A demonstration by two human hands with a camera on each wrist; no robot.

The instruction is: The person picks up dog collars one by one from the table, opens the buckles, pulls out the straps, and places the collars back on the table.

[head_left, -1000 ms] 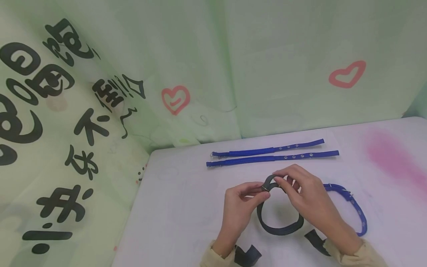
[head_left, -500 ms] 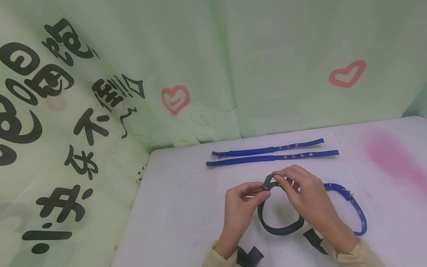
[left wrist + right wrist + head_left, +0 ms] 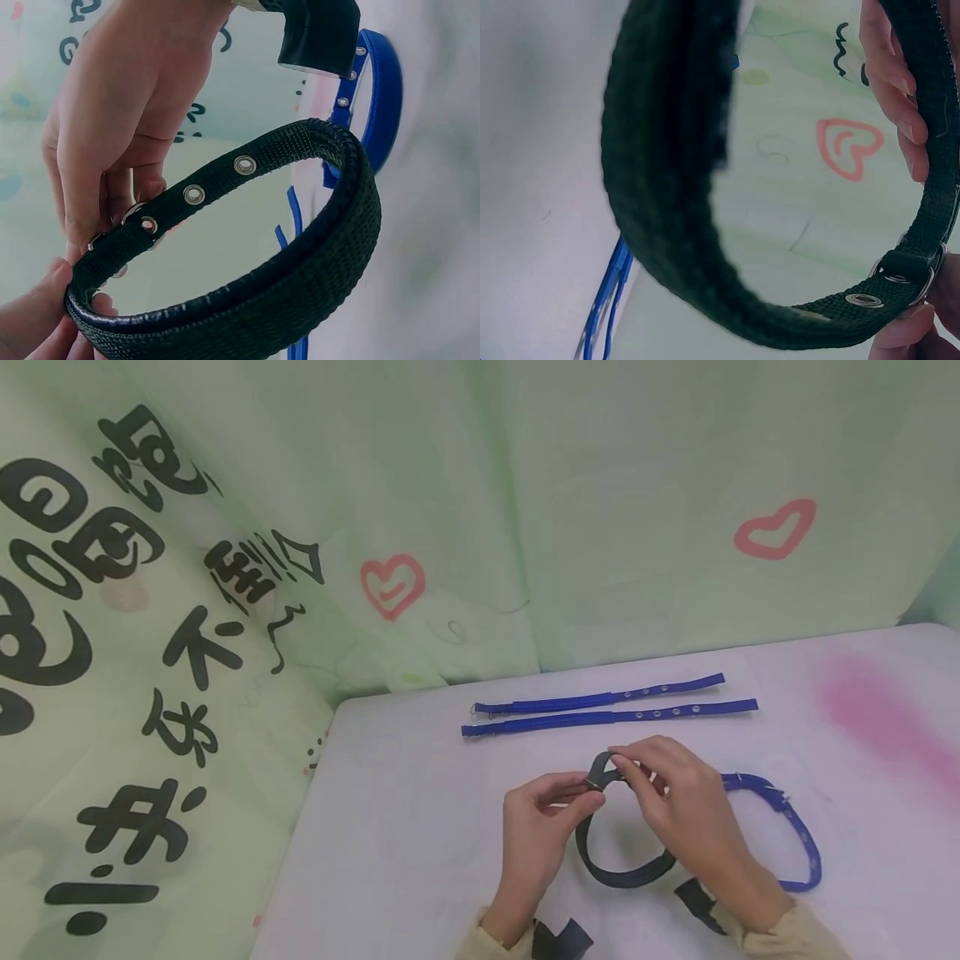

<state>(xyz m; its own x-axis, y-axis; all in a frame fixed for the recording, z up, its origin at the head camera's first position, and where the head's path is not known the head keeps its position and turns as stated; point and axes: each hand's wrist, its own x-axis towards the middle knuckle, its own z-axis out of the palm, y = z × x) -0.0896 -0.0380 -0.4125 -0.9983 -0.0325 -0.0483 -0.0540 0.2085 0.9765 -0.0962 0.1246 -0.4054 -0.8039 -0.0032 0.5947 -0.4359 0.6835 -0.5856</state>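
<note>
Both hands hold a dark green-black collar [image 3: 622, 878] bent into a ring above the table. By its metal buckle [image 3: 595, 784], my left hand [image 3: 534, 827] pinches the band between thumb and fingers. A small raised loop of strap stands up at the buckle; thumb and fingertips of my right hand [image 3: 690, 806] grip its other side. Metal-rimmed holes [image 3: 244, 165] line the strap in the left wrist view. The right wrist view shows the strap passing through the buckle [image 3: 911, 274]. Part of the collar's right side is hidden behind the right hand.
Two blue collars lie straight and side by side at the back, a farther one [image 3: 566, 702] and a nearer one [image 3: 555, 723]. Another blue collar [image 3: 810, 847], curved into a loop, lies right of the right hand. A printed curtain [image 3: 637, 527] hangs behind the white table [image 3: 390, 827].
The right hand and forearm have shifted slightly left. Both hands keep their grip on the dark collar, whose raised strap loop looks much the same. The head view has moved a little.
</note>
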